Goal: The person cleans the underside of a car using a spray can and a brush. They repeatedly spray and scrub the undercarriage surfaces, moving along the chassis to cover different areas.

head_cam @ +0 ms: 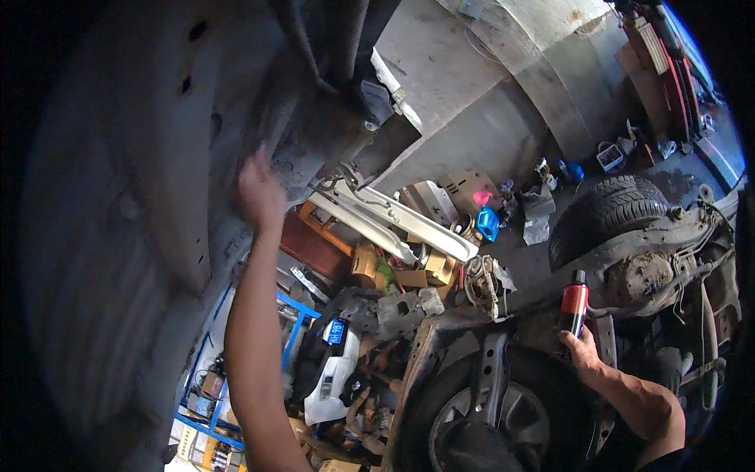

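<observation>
My left hand (pixel 261 192) reaches up to the dark metal underside of a vehicle body (pixel 177 147). Its fingers are blurred and in shadow, so whether they hold or touch anything cannot be told. Near those fingers are a bracket and hoses (pixel 348 177) under the body. My right hand (pixel 581 348) is closed around the lower part of a red and black spray can (pixel 574 307) with a black cap, held roughly upright. Beyond the can lies a dirty vehicle frame with an axle housing (pixel 643 276).
A treaded tire (pixel 613 206) lies beside the frame; a wheel (pixel 489 413) sits at the bottom. White metal panels (pixel 407 221), cardboard boxes (pixel 439 268), a blue jug (pixel 487 224), a white bumper piece (pixel 336 377) and a blue rack (pixel 295 318) stand or lie around.
</observation>
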A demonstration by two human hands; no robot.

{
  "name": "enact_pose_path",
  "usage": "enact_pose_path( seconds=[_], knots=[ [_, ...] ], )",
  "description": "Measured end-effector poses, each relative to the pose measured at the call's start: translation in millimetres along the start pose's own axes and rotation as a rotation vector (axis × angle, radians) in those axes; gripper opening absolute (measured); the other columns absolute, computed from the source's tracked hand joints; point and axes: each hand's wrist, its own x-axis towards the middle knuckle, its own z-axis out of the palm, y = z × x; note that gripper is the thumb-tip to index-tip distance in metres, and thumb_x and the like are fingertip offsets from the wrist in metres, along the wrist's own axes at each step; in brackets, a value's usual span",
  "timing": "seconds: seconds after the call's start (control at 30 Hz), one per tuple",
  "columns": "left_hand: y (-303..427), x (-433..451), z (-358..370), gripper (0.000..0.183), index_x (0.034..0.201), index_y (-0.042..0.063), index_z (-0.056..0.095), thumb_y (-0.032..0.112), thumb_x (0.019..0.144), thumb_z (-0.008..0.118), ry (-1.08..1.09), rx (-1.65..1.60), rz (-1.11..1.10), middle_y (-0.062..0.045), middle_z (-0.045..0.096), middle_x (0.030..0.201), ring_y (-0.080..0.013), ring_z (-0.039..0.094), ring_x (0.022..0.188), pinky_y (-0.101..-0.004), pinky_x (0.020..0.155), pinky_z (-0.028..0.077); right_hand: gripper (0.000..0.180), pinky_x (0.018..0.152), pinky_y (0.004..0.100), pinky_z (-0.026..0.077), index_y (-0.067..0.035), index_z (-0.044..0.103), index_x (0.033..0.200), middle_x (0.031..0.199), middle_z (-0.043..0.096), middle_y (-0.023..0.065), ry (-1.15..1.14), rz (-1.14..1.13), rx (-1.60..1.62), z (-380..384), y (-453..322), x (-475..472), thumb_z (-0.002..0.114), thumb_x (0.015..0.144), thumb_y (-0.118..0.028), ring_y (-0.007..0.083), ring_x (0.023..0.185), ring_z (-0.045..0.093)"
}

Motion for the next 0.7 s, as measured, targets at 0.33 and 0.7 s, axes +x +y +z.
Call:
enact_pose_path(
  seconds=[0.33, 0.7],
  knots=[
    [46.6, 44.0, 31.1, 0.051, 0.092, 0.000, 0.068, 0.044, 0.101, 0.044, -0.065, -0.032, 0.047, -0.025, 0.066, 0.090, -0.0459, 0.062, 0.088, -0.0506, 0.074, 0.047, 0.042, 0.068, 0.0305, 0.047, -0.004, 0.049, 0.115, 0.089, 0.054, 0.0039, -0.016, 0.019, 0.092, 6.0, -4.1, -7.2, 0.069, 0.082, -0.020, 0.0134, 0.078, 0.052],
    [4.2, 25.1, 33.2, 0.042, 0.096, 0.000, 0.068, 0.037, 0.101, 0.047, -0.035, -0.006, 0.004, -0.025, 0.068, 0.092, -0.0449, 0.063, 0.087, -0.0489, 0.074, 0.048, 0.038, 0.066, 0.0288, 0.045, -0.004, 0.049, 0.114, 0.086, 0.054, 0.0029, -0.017, -0.024, 0.059, 5.8, -10.8, -7.5, 0.067, 0.083, -0.018, 0.0121, 0.074, 0.052]
  ],
)
